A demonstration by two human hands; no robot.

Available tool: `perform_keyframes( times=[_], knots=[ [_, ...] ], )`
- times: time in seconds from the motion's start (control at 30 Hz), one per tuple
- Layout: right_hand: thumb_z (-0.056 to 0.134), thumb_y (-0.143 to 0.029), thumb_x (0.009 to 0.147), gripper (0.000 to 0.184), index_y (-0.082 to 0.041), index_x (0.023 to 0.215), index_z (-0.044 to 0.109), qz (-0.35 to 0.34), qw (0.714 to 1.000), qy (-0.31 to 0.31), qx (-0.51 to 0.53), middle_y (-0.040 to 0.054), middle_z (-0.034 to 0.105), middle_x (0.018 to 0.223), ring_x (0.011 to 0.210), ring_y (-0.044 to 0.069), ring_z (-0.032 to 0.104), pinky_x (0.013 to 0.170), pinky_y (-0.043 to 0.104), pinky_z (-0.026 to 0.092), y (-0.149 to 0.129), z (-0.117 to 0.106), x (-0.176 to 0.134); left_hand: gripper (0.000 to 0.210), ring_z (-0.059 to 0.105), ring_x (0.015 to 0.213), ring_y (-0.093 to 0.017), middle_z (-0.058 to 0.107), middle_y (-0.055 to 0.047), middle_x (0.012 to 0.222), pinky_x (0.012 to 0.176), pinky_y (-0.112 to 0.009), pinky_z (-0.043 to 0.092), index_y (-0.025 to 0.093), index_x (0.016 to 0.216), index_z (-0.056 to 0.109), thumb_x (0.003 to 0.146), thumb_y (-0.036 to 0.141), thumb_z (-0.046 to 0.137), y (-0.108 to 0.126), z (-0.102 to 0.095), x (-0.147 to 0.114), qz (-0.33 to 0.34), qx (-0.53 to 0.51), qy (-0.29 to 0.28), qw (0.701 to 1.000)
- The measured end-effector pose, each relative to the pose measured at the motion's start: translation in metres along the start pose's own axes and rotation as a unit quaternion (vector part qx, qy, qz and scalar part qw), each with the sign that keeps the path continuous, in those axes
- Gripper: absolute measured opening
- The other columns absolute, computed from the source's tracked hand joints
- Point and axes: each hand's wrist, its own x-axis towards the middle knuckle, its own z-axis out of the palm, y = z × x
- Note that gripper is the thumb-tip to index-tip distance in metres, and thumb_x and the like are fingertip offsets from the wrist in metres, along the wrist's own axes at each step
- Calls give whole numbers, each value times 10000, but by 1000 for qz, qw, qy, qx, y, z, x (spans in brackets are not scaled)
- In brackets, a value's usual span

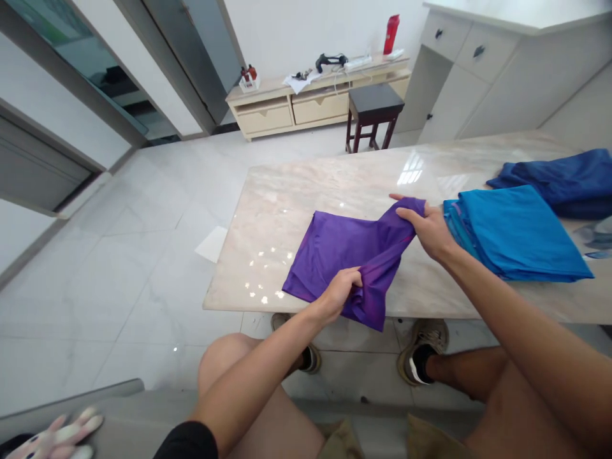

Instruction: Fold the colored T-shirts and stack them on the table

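A purple cloth, partly folded, lies on the marble-patterned table, its near corner hanging over the front edge. My left hand is closed on the cloth's near side, where the fabric bunches into creases. With thumb and fingers, my right hand pinches the far right corner and holds it raised off the table. A slanting fold runs between both hands. Whether the cloth is a garment I cannot tell. Just right of my right hand sits a folded bright blue cloth stack.
A dark blue folded cloth lies behind the blue stack, with a clear plastic item at the right edge. Beyond the table stand a dark stool and a low cabinet. My knees and shoes are below the table's front edge.
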Motion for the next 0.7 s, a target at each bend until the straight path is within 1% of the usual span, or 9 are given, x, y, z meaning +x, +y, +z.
perform_keyframes(
  times=[0.07, 0.1, 0.17, 0.23, 0.3, 0.4, 0.5, 0.6, 0.7],
  knots=[
    [606, -639, 1021, 556, -185, 1206, 869, 58, 994, -66, 61, 121, 857, 1039, 1072, 367, 796, 942, 460, 660, -13, 21, 15, 113, 518, 709, -144, 621, 23, 777, 639, -254, 402, 223, 793, 624, 704, 292, 612, 1, -21, -4, -28, -49, 52, 997],
    [546, -670, 1039, 611, -166, 1156, 871, 79, 988, -100, 84, 136, 853, 990, 1047, 369, 798, 933, 457, 660, -17, 32, 22, 148, 594, 769, -164, 696, 7, 851, 675, -261, 460, 226, 854, 680, 767, 335, 633, 1, -30, -7, -38, -62, 76, 994],
    [458, -695, 1059, 679, -154, 1052, 869, 109, 977, -146, 110, 161, 849, 942, 1033, 373, 799, 940, 459, 658, -25, 53, 34, 233, 705, 908, -207, 796, -23, 994, 775, -295, 560, 229, 969, 758, 858, 429, 713, -2, -50, -12, -38, -56, 95, 993],
    [540, -673, 1031, 603, -166, 970, 861, 123, 974, -164, 98, 145, 844, 899, 988, 359, 798, 933, 454, 657, -31, 71, 43, 321, 758, 1012, -243, 842, -56, 1076, 880, -329, 606, 217, 1046, 802, 829, 444, 866, -8, -70, -17, -11, -18, 81, 996],
    [716, -599, 955, 443, -180, 936, 861, 118, 975, -179, 65, 104, 847, 895, 923, 323, 792, 915, 435, 656, -37, 86, 49, 378, 777, 1016, -264, 856, -83, 1066, 905, -347, 614, 188, 1046, 824, 774, 409, 964, -16, -92, -21, 22, 35, 72, 997],
    [851, -477, 889, 328, -208, 1072, 896, 87, 970, -224, 27, 67, 879, 1055, 951, 278, 797, 943, 412, 654, -45, 102, 56, 350, 765, 900, -260, 847, -83, 959, 833, -350, 597, 154, 966, 834, 855, 478, 907, -24, -125, -25, 50, 104, 107, 988],
    [852, -391, 899, 265, -213, 1089, 902, 48, 976, -210, -35, 78, 884, 1147, 1046, 283, 799, 1019, 424, 643, -47, 117, 63, 330, 763, 893, -260, 852, -77, 950, 826, -342, 583, 150, 997, 855, 960, 472, 794, -24, -150, -25, 73, 160, 139, 975],
    [854, -324, 894, 218, -191, 1065, 885, 9, 978, -183, -95, 97, 879, 1128, 1079, 290, 793, 1061, 428, 623, -41, 132, 70, 295, 772, 927, -267, 858, -89, 973, 856, -341, 572, 148, 1019, 861, 1016, 408, 722, -19, -160, -24, 93, 239, 159, 954],
    [828, -305, 927, 418, -173, 1323, 813, -2, 976, -194, -103, 94, 870, 1087, 990, 268, 793, 986, 411, 637, -34, 148, 76, 304, 774, 908, -274, 849, -94, 938, 824, -335, 558, 154, 995, 847, 1049, 406, 685, -15, -160, -28, 70, 306, 175, 933]
  ],
)
